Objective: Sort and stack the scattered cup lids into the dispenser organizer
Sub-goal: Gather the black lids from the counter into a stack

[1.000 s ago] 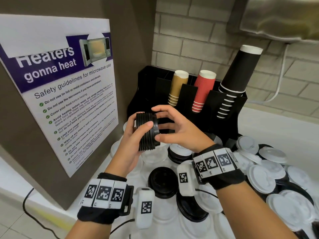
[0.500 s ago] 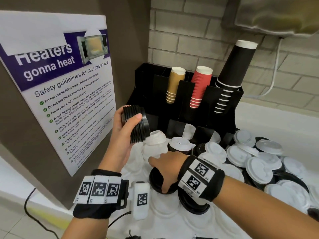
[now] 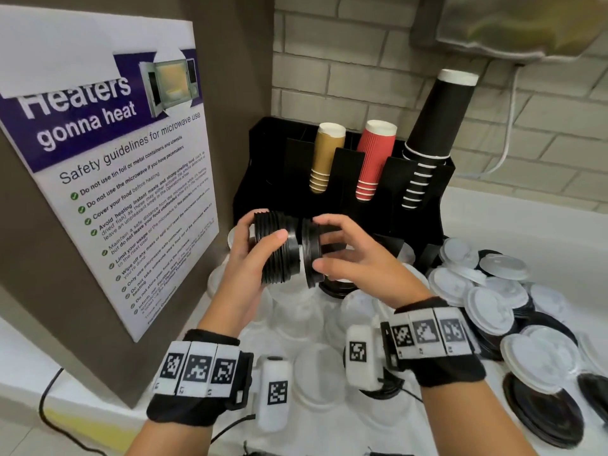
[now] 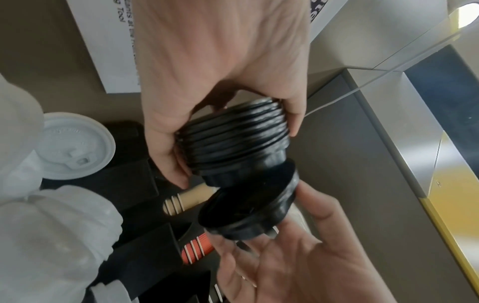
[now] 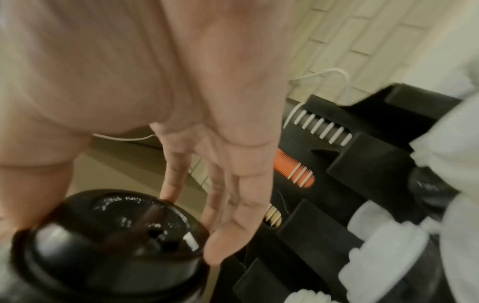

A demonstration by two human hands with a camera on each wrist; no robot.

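Observation:
In the head view my left hand (image 3: 261,245) grips a sideways stack of black lids (image 3: 276,255) in front of the black dispenser organizer (image 3: 431,195). My right hand (image 3: 324,245) pinches a single black lid (image 3: 311,258) by its rim, with its hollow side facing the end of the stack, almost touching. The left wrist view shows the stack (image 4: 233,139) with the single lid (image 4: 249,209) tilted just below it. In the right wrist view the lid's top (image 5: 122,235) sits between my thumb and fingers.
Gold (image 3: 325,159), red (image 3: 373,159) and black cup stacks (image 3: 437,133) stand in the organizer. White lids (image 3: 487,307) and black lids (image 3: 546,409) pile up at the right, clear lids (image 3: 316,373) lie below my hands. A poster panel (image 3: 108,179) stands close on the left.
My right hand has come up from the counter with a black lid and brought it to the end of the stack. My left hand has shifted the stack slightly right to meet it.

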